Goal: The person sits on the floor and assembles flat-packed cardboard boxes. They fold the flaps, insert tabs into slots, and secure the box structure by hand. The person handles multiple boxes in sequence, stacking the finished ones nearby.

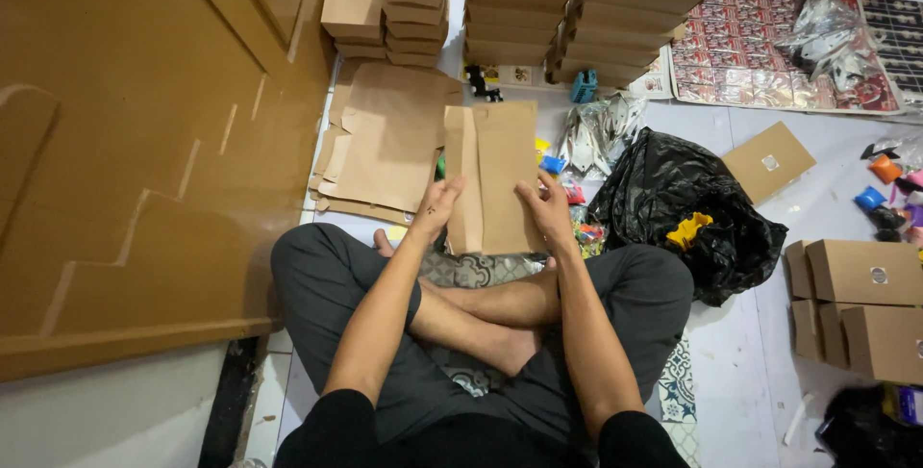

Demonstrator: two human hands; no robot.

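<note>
Head view: the flat brown cardboard box blank (492, 175) stands between my hands, long axis running away from me, left hand (437, 206) and right hand (546, 208) each gripping a side edge.

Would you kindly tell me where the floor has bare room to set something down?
Bare tile lies between the black bag, the lone flat box and the folded boxes. Ahead of both hands, beside the cardboard sheet, it is crowded.
</note>
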